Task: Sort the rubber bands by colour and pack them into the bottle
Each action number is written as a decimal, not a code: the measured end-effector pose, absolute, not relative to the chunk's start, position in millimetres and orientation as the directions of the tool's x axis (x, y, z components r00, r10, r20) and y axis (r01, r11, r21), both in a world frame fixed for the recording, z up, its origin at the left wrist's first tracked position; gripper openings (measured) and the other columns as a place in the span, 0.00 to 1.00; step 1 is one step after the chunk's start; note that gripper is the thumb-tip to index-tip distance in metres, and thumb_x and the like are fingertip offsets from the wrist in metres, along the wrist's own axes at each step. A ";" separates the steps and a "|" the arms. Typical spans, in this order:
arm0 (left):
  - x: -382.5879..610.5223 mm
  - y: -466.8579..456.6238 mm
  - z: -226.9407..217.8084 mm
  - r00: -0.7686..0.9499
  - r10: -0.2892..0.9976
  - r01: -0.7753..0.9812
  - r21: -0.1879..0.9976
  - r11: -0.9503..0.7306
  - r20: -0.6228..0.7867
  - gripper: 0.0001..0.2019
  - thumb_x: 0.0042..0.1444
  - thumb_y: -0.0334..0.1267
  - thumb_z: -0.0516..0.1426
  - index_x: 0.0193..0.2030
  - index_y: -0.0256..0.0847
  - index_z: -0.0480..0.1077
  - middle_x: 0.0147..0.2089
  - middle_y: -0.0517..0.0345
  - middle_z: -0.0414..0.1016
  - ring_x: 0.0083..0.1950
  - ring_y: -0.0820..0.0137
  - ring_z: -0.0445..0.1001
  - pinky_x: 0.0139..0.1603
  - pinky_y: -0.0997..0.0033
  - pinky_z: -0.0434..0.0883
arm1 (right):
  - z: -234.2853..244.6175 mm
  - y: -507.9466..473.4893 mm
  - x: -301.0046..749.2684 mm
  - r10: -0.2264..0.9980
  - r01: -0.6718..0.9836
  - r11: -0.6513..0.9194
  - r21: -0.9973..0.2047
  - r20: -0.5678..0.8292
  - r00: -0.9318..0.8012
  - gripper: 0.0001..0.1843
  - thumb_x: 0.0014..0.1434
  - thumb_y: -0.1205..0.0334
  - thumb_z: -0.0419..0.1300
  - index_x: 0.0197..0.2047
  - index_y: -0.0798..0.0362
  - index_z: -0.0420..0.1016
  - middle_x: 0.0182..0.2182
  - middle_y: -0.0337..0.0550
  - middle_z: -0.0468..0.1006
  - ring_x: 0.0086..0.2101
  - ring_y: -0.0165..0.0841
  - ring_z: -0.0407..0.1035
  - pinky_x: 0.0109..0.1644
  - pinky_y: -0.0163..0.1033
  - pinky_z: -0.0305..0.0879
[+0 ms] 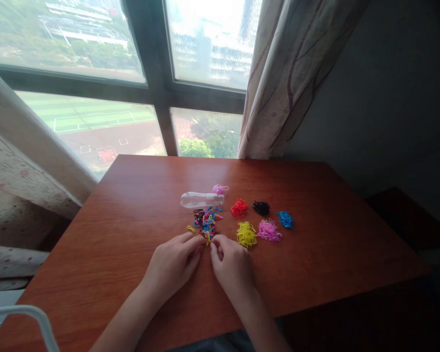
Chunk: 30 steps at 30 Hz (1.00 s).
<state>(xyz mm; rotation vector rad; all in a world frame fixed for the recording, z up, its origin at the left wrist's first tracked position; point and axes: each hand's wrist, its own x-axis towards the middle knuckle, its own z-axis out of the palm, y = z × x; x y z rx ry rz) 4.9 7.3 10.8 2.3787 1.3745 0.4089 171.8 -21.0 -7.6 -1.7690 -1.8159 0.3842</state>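
Observation:
A mixed heap of small coloured rubber bands [205, 220] lies mid-table. My left hand [174, 264] and my right hand [231, 264] rest on the table just in front of it, fingertips meeting at the heap's near edge. Both hands have their fingers curled and pinched together at a band or two; what exactly they grip is too small to name. To the right lie sorted piles: red [239, 208], black [261, 208], blue [285, 219], yellow [246, 234] and pink [269, 231].
A clear plastic bottle [201, 199] lies on its side behind the mixed heap, its pink cap [218, 188] beside it. The brown wooden table [333, 244] stands against a window with curtains [289, 83] on both sides. A white chair rail [25, 318] shows lower left.

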 end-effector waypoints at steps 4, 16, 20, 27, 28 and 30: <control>3.2 6.6 9.7 0.469 0.880 0.754 0.483 -0.445 0.079 0.10 0.65 0.36 0.50 0.44 0.47 0.72 0.41 0.58 0.77 0.42 0.67 0.77 0.40 0.72 0.69 | -7.6 -22.4 174.0 0.973 0.746 0.109 -0.657 0.225 0.056 0.07 0.63 0.67 0.56 0.36 0.50 0.74 0.26 0.37 0.77 0.27 0.31 0.70 0.33 0.34 0.53; 3.6 6.8 10.8 0.436 0.897 0.767 0.492 -0.411 0.070 0.09 0.64 0.37 0.51 0.42 0.45 0.73 0.41 0.57 0.78 0.41 0.66 0.77 0.39 0.70 0.70 | -8.2 -32.9 179.2 0.965 0.712 0.126 -0.691 0.252 0.074 0.08 0.64 0.65 0.54 0.37 0.51 0.75 0.25 0.36 0.75 0.26 0.30 0.69 0.33 0.34 0.55; 3.7 7.5 10.6 0.448 0.890 0.762 0.485 -0.429 0.083 0.10 0.64 0.38 0.50 0.42 0.45 0.73 0.42 0.57 0.79 0.41 0.66 0.78 0.39 0.70 0.70 | -7.8 -45.8 192.2 0.947 0.718 0.119 -0.685 0.296 0.125 0.09 0.65 0.64 0.54 0.37 0.51 0.75 0.25 0.37 0.75 0.25 0.30 0.69 0.32 0.33 0.57; 3.8 7.4 10.7 0.457 0.884 0.765 0.466 -0.446 0.095 0.10 0.64 0.38 0.50 0.43 0.46 0.73 0.42 0.58 0.79 0.42 0.66 0.78 0.38 0.71 0.70 | -7.7 -48.5 241.2 0.882 0.787 0.045 -0.615 0.395 0.258 0.11 0.65 0.58 0.55 0.38 0.52 0.77 0.22 0.37 0.75 0.22 0.30 0.69 0.31 0.33 0.58; 3.7 7.3 10.4 0.458 0.884 0.765 0.464 -0.447 0.096 0.09 0.64 0.38 0.50 0.43 0.46 0.73 0.42 0.58 0.79 0.41 0.66 0.78 0.38 0.71 0.70 | -8.0 -46.4 246.6 0.881 0.796 0.033 -0.605 0.394 0.263 0.11 0.65 0.57 0.55 0.38 0.52 0.77 0.22 0.37 0.74 0.22 0.30 0.69 0.30 0.33 0.58; 3.5 7.3 9.7 0.459 0.883 0.766 0.460 -0.448 0.097 0.09 0.64 0.38 0.50 0.43 0.46 0.73 0.41 0.58 0.79 0.41 0.66 0.78 0.38 0.71 0.70 | -9.4 -42.2 254.0 0.885 0.806 0.004 -0.591 0.378 0.272 0.12 0.65 0.57 0.55 0.37 0.52 0.77 0.21 0.36 0.73 0.21 0.30 0.68 0.29 0.33 0.57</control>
